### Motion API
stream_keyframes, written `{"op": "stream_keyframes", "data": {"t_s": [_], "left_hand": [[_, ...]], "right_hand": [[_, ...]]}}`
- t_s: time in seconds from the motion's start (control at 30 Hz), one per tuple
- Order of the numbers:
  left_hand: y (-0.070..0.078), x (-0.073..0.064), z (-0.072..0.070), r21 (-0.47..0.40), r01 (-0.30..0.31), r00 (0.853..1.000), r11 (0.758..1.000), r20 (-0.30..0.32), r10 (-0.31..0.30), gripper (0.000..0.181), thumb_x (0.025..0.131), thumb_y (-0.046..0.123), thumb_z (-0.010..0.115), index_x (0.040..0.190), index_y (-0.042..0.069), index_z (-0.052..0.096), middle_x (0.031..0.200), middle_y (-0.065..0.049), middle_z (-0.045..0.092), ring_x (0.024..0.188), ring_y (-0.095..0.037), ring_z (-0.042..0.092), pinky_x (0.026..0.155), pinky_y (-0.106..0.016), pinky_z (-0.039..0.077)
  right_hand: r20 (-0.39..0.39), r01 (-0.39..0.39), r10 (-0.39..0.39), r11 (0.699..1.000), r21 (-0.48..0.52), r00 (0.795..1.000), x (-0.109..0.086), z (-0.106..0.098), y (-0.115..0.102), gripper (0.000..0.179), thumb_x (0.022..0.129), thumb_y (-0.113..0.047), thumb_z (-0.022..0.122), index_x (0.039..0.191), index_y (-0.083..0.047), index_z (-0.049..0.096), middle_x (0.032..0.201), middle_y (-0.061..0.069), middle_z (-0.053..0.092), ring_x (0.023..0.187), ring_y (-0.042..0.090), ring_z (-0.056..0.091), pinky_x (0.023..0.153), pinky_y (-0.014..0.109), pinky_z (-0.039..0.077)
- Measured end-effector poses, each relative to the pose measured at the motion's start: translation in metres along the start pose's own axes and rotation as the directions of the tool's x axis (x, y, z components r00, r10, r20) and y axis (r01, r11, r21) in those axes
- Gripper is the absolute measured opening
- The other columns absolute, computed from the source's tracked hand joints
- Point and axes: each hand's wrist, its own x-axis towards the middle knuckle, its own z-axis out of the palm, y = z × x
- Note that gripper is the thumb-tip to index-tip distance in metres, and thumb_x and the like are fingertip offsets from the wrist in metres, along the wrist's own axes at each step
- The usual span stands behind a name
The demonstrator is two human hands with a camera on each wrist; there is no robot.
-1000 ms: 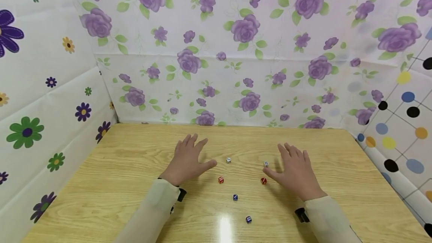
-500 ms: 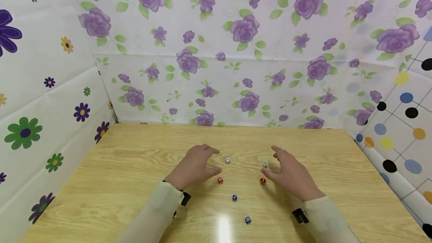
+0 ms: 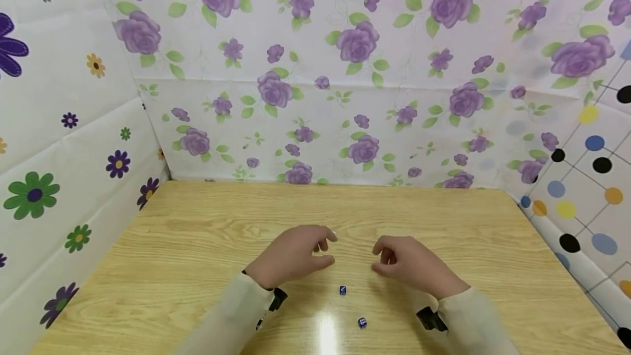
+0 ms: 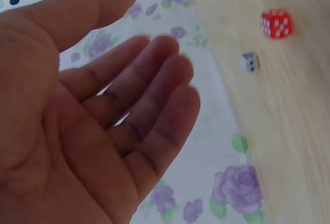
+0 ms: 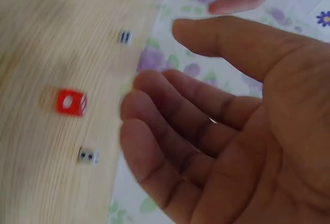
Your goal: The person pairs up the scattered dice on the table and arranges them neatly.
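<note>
In the head view my left hand hovers over the middle of the table, fingers bent loosely and thumb apart. A sliver of a white die shows at its fingertips. Opposite it my right hand is in a similar curved pose, with a gap between the two. The left wrist view shows a bare palm, with a red die and a white die beyond the fingers. Nothing lies in the right palm either; a red die and a white die sit past its fingertips. The hands hide the red dice from the head camera.
Two blue dice lie on the wooden table nearer the front, between the forearms. Floral cloth hangs behind the table's back edge, with patterned sheets on both sides.
Both hands have moved inward toward each other, and their spread fingers have bent. The red dice and the right-hand white die are now covered in the head view. The blue dice stay put.
</note>
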Motion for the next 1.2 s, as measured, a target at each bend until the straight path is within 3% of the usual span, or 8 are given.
{"op": "stream_keyframes", "data": {"t_s": [0.13, 0.27, 0.47, 0.57, 0.67, 0.87, 1.0, 1.2], "left_hand": [[0.004, 0.002, 0.008, 0.001, -0.055, 0.993, 0.998, 0.102, 0.055, 0.026, 0.088, 0.03, 0.067, 0.112, 0.019, 0.065, 0.085, 0.016, 0.061, 0.074, 0.002, 0.056, 0.068, -0.02, 0.048], [0.006, 0.003, 0.014, -0.003, -0.083, 0.983, 0.997, 0.162, 0.083, 0.021, 0.087, 0.025, 0.069, 0.108, 0.018, 0.068, 0.082, 0.018, 0.061, 0.072, 0.004, 0.056, 0.068, -0.018, 0.048], [0.008, 0.007, 0.026, 0.05, -0.099, 0.978, 0.994, 0.187, 0.088, 0.015, 0.087, 0.022, 0.068, 0.101, 0.019, 0.071, 0.078, 0.019, 0.06, 0.069, 0.004, 0.054, 0.067, -0.017, 0.046], [0.008, 0.007, 0.033, 0.054, -0.094, 0.977, 0.994, 0.199, 0.081, 0.014, 0.086, 0.02, 0.067, 0.1, 0.019, 0.071, 0.077, 0.019, 0.059, 0.068, 0.004, 0.053, 0.067, -0.017, 0.046], [0.008, 0.006, 0.038, 0.031, -0.073, 0.978, 0.997, 0.2, 0.066, 0.011, 0.086, 0.019, 0.068, 0.097, 0.021, 0.071, 0.074, 0.019, 0.059, 0.067, 0.003, 0.052, 0.067, -0.018, 0.046], [0.01, 0.004, 0.046, 0.041, -0.061, 0.983, 0.997, 0.175, 0.053, 0.004, 0.083, 0.022, 0.07, 0.086, 0.025, 0.069, 0.072, 0.02, 0.056, 0.068, 0.002, 0.052, 0.067, -0.018, 0.045], [0.011, 0.003, 0.047, 0.052, -0.065, 0.985, 0.996, 0.165, 0.056, 0.006, 0.083, 0.021, 0.071, 0.082, 0.025, 0.067, 0.071, 0.019, 0.055, 0.067, 0.001, 0.052, 0.066, -0.019, 0.045], [0.01, 0.004, 0.048, 0.056, -0.082, 0.984, 0.995, 0.162, 0.072, 0.009, 0.082, 0.019, 0.071, 0.078, 0.025, 0.066, 0.072, 0.02, 0.055, 0.069, 0.002, 0.052, 0.066, -0.018, 0.045]], "right_hand": [[0.088, 0.096, -0.094, 0.995, -0.016, 0.992, -0.002, 0.006, -0.006, 0.011, 0.085, -0.023, 0.072, 0.091, -0.017, 0.065, 0.074, -0.013, 0.057, 0.066, 0.004, 0.052, 0.06, 0.024, 0.045], [0.216, 0.145, -0.15, 0.989, 0.04, 0.965, -0.005, 0.011, -0.011, 0.008, 0.083, -0.02, 0.072, 0.084, -0.021, 0.064, 0.073, -0.013, 0.057, 0.065, 0.002, 0.051, 0.061, 0.023, 0.046], [0.378, 0.2, -0.248, 0.966, 0.163, 0.892, -0.008, 0.019, -0.014, 0.014, 0.083, -0.01, 0.069, 0.089, -0.022, 0.065, 0.076, -0.015, 0.058, 0.064, -0.001, 0.05, 0.061, 0.019, 0.046], [0.425, 0.232, -0.304, 0.949, 0.215, 0.853, -0.008, 0.024, -0.012, 0.016, 0.085, -0.009, 0.068, 0.092, -0.023, 0.065, 0.076, -0.015, 0.058, 0.062, -0.002, 0.049, 0.059, 0.019, 0.046], [0.456, 0.234, -0.328, 0.939, 0.252, 0.827, -0.008, 0.028, -0.01, 0.012, 0.086, -0.015, 0.069, 0.092, -0.023, 0.064, 0.075, -0.015, 0.058, 0.061, -0.002, 0.05, 0.057, 0.019, 0.046], [0.472, 0.227, -0.329, 0.938, 0.262, 0.818, -0.008, 0.032, -0.008, 0.01, 0.085, -0.018, 0.071, 0.089, -0.022, 0.062, 0.073, -0.014, 0.057, 0.06, -0.002, 0.05, 0.055, 0.019, 0.046], [0.467, 0.265, -0.359, 0.93, 0.255, 0.808, -0.006, 0.036, -0.01, 0.011, 0.085, -0.016, 0.07, 0.087, -0.022, 0.062, 0.073, -0.015, 0.057, 0.059, -0.003, 0.049, 0.054, 0.018, 0.046], [0.458, 0.231, -0.311, 0.947, 0.224, 0.833, -0.007, 0.036, -0.013, 0.013, 0.083, -0.011, 0.069, 0.082, -0.023, 0.063, 0.07, -0.015, 0.056, 0.055, -0.003, 0.045, 0.051, 0.018, 0.042]]}}
